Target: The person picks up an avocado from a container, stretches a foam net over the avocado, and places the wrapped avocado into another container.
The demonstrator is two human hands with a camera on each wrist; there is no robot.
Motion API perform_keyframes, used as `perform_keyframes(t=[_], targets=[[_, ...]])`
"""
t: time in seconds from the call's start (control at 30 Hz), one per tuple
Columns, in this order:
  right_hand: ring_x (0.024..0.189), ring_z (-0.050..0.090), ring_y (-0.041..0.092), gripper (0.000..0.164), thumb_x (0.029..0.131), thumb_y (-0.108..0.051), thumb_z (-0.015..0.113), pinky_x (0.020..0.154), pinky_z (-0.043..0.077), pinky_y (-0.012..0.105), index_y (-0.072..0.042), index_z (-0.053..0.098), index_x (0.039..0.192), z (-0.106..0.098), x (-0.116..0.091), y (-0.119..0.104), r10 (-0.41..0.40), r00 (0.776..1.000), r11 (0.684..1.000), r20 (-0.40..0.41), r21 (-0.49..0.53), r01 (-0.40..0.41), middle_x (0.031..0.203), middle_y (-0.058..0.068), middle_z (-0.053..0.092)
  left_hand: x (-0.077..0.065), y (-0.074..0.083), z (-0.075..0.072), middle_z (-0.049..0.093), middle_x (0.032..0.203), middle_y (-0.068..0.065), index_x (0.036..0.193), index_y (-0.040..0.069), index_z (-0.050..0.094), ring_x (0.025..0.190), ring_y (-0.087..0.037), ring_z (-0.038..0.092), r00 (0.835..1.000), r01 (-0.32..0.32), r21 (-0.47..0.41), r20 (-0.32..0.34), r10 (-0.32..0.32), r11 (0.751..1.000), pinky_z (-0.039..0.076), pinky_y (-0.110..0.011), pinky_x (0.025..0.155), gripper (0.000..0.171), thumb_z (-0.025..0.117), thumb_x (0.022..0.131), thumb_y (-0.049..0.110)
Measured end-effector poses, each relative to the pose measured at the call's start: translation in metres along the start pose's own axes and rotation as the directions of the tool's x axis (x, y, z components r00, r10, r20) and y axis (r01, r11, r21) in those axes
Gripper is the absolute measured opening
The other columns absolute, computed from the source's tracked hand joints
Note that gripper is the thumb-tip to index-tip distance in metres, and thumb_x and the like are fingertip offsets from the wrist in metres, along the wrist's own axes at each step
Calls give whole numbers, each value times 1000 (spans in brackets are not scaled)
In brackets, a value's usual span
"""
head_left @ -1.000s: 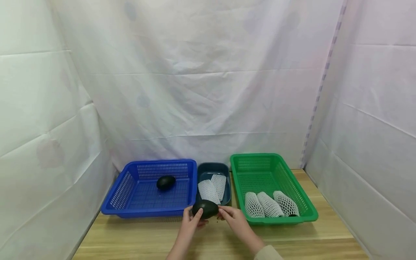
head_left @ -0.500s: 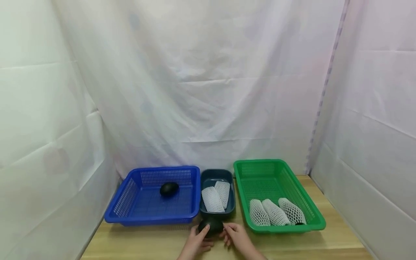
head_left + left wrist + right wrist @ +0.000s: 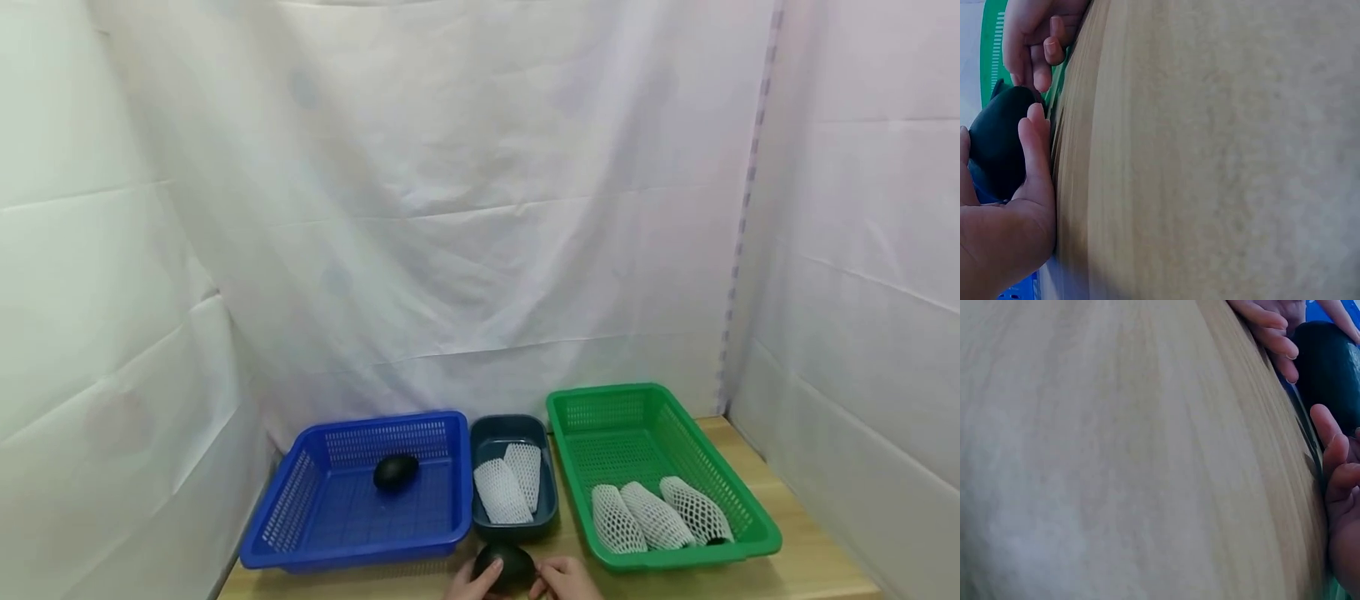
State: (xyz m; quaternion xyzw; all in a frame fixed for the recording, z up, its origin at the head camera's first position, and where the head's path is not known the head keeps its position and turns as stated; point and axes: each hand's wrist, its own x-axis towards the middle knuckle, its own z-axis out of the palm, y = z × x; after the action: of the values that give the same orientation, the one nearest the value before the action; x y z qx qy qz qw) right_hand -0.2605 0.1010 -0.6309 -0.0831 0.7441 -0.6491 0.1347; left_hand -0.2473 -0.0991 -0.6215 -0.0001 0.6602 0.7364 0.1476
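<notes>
A dark green-black avocado (image 3: 512, 567) is held low at the front, over the wooden table. My left hand (image 3: 472, 583) grips its left end, thumb on top and fingers underneath. At the narrow right end, the fingertips of my right hand (image 3: 567, 578) pinch the avocado. In the left wrist view, the avocado (image 3: 999, 144) lies between the left thumb and fingers, with the right fingertips at its tip. Only part of the avocado (image 3: 1329, 369) shows in the right wrist view. Another avocado (image 3: 395, 472) lies in the blue basket (image 3: 352, 552).
Behind the hands stands a dark teal tray (image 3: 553, 500) holding white foam net sleeves (image 3: 501, 492). To the right, a green basket (image 3: 615, 442) holds several netted avocados (image 3: 657, 517). Wooden tabletop (image 3: 810, 575) shows in front, and white cloth (image 3: 465, 275) hangs behind.
Both hands and the avocado sit lower in the head view, and the baskets have also shifted down in it. The left hand keeps its grip; the right fingertips stay at the narrow end.
</notes>
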Motion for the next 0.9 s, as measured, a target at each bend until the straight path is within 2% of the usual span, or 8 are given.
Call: perform_keyframes(t=[0.07, 0.17, 0.33, 0.53, 0.63, 0.8, 0.9], targets=[[45, 46, 4, 27, 89, -18, 50, 43, 37, 18, 3, 66, 84, 0, -3, 1, -2, 1000, 1000, -7, -7, 2, 64, 5, 63, -2, -3, 3, 63, 85, -17, 111, -12, 44, 69, -32, 64, 1000, -12, -26, -19, 12, 1000, 52, -39, 61, 56, 62, 83, 33], [45, 45, 4, 27, 89, -17, 49, 43, 37, 19, 2, 67, 82, 0, -5, 2, -14, 1000, 1000, -13, -25, 14, 63, 4, 62, -2, -5, 4, 63, 88, -17, 113, -12, 43, 70, -33, 64, 1000, -22, -55, -7, 21, 998, 52, -39, 61, 54, 62, 84, 30], [41, 42, 4, 26, 88, -17, 49, 39, 33, 18, -2, 67, 78, 3, -4, 4, -32, 999, 999, -23, -42, 31, 59, 2, 61, -3, 0, 2, 62, 86, -17, 115, -14, 34, 70, -33, 63, 1000, 11, -71, 21, -10, 997, 52, -40, 62, 62, 61, 84, 32], [40, 41, 4, 21, 83, -8, 47, 38, 32, 18, 1, 66, 84, 8, -6, 4, -56, 998, 998, -8, -20, 56, 62, 6, 62, -11, 5, -1, 62, 82, -17, 109, -9, 36, 70, -33, 64, 998, 56, -57, 22, -54, 997, 52, -40, 62, 55, 61, 84, 33], [40, 42, 6, 20, 82, -7, 48, 38, 35, 19, 0, 66, 82, 10, -6, 3, -44, 999, 999, -23, -3, 44, 63, 7, 63, -14, 7, 0, 63, 79, -19, 111, -9, 34, 68, -31, 64, 997, 80, -41, 17, -79, 996, 53, -39, 60, 61, 61, 83, 37], [40, 44, 8, 21, 82, -7, 48, 38, 39, 23, -3, 66, 72, 10, -3, 0, -51, 996, 997, -75, -59, 46, 61, 5, 62, -13, 12, 2, 63, 74, -21, 118, -11, 26, 64, -29, 64, 994, 113, 8, 9, -113, 994, 53, -36, 56, 74, 61, 82, 43], [41, 45, 9, 20, 81, -7, 48, 38, 39, 24, -4, 66, 71, 9, -1, -2, -52, 994, 995, -99, -88, 43, 60, 5, 62, -11, 14, 3, 63, 75, -20, 122, -9, 22, 64, -28, 64, 991, 135, -11, 13, -135, 991, 53, -36, 56, 75, 61, 82, 42]])
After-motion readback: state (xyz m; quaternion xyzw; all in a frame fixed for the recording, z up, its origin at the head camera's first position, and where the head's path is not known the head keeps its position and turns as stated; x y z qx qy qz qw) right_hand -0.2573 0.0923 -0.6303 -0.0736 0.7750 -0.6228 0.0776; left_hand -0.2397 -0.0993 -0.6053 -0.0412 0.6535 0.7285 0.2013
